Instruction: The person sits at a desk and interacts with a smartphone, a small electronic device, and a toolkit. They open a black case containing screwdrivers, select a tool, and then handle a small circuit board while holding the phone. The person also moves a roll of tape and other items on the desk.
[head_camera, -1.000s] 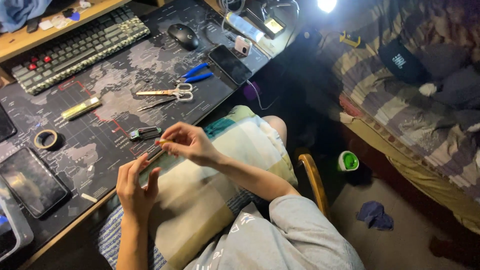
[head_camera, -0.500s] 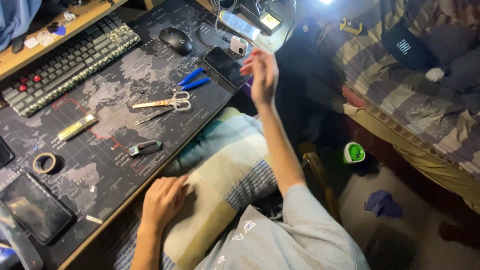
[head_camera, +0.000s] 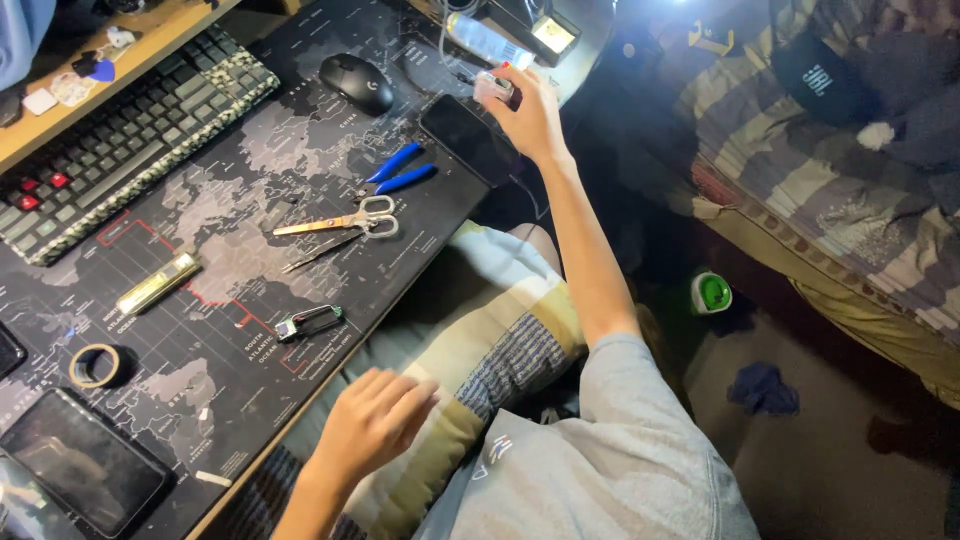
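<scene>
My right hand (head_camera: 528, 112) is stretched out to the far edge of the desk, its fingers closed around a small pale pink device (head_camera: 494, 88) beside a dark phone (head_camera: 466, 136). Low in the view, my left hand (head_camera: 372, 420) hovers over the striped pillow (head_camera: 520, 330) on my lap, fingers apart and holding nothing. The nearest thing to it on the dark map-printed desk mat (head_camera: 230, 170) is a small metal clip tool (head_camera: 310, 322).
On the mat lie blue-handled pliers (head_camera: 400, 170), scissors (head_camera: 340, 220), a mouse (head_camera: 357, 82), a keyboard (head_camera: 120, 150), a brass-coloured bar (head_camera: 158, 283), a tape roll (head_camera: 97, 365) and a dark tablet (head_camera: 85, 465). A green-lidded container (head_camera: 712, 293) and a bed (head_camera: 820, 190) are to the right.
My hands were together over my lap. The right one has since reached out to the desk's far edge and closed on the pink device. The left sank toward the pillow.
</scene>
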